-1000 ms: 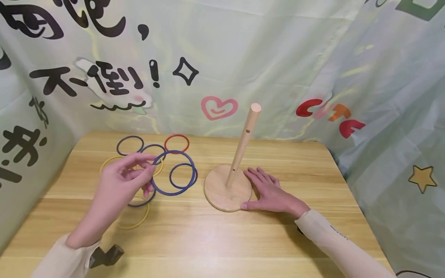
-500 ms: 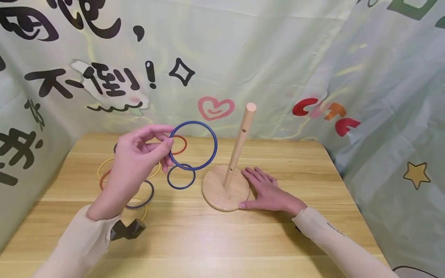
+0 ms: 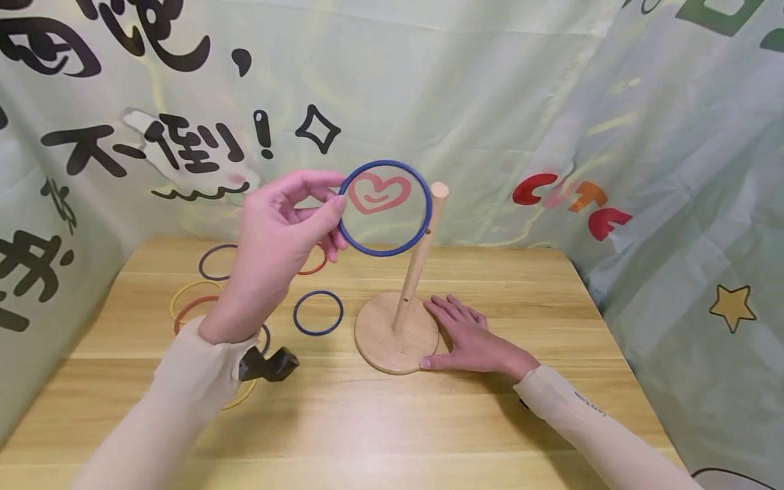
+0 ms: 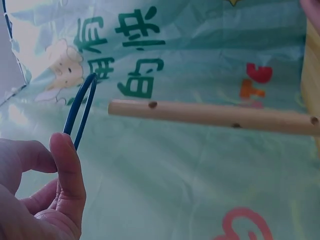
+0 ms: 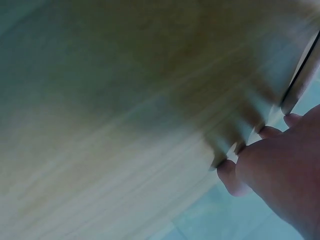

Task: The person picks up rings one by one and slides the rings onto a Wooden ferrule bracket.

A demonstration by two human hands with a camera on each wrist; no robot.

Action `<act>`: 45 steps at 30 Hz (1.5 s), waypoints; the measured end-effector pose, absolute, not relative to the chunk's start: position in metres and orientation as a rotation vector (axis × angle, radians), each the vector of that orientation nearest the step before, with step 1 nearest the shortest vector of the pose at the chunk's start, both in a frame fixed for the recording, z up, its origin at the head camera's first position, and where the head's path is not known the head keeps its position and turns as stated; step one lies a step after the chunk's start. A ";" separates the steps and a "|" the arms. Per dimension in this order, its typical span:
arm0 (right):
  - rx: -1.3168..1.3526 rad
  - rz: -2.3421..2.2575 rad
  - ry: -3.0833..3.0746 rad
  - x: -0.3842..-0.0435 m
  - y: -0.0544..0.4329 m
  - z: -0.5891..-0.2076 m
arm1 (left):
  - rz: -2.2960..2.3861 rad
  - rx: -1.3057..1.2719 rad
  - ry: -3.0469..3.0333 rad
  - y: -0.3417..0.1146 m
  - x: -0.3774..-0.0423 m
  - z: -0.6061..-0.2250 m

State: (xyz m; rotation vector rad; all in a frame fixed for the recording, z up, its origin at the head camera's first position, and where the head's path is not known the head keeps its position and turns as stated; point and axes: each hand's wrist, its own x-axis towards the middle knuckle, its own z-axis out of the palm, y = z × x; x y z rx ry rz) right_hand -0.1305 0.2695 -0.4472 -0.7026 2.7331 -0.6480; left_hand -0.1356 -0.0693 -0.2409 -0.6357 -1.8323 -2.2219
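My left hand (image 3: 284, 235) pinches a blue ring (image 3: 384, 254) between thumb and fingers, raised over the table. In the head view the ring's right side overlaps the upper part of a wooden peg (image 3: 416, 262). From the left wrist view, the blue ring (image 4: 76, 107) lies just beyond the top end of the peg (image 4: 200, 115), apart from it. The peg leans a little in the head view and rises from a round wooden base (image 3: 380, 344). Flat on the table, my right hand (image 3: 474, 344) touches the base's right edge with thumb and fingers spread.
Left of the base lies another blue ring (image 3: 318, 333). Farther left are several yellow, red and blue rings, partly hidden behind my left arm, including a yellow ring (image 3: 173, 299). A printed cloth (image 3: 478, 102) hangs behind the wooden table (image 3: 392, 422).
My left hand has lifted the blue ring and carried it rightward, from above the other rings to beside the peg's top. The right hand stays at the base.
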 end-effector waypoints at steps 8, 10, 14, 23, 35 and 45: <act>-0.699 -0.652 2.725 -0.129 0.272 -0.448 | -2.264 -0.767 -1.797 -0.039 -0.144 -0.231; -0.698 -0.646 2.724 -0.129 0.272 -0.448 | -2.270 -0.771 -1.803 -0.035 -0.145 -0.231; -0.702 -0.642 2.727 -0.130 0.272 -0.448 | -2.289 -0.758 -1.839 -0.029 -0.146 -0.236; -0.699 -0.645 2.724 -0.130 0.271 -0.448 | -2.275 -0.690 -1.954 -0.020 -0.149 -0.261; -0.704 -0.626 2.733 -0.130 0.271 -0.448 | -2.299 -0.554 -2.106 -0.015 -0.150 -0.314; -0.752 -0.648 2.755 -0.130 0.271 -0.450 | -2.306 -0.467 -2.201 -0.016 -0.147 -0.351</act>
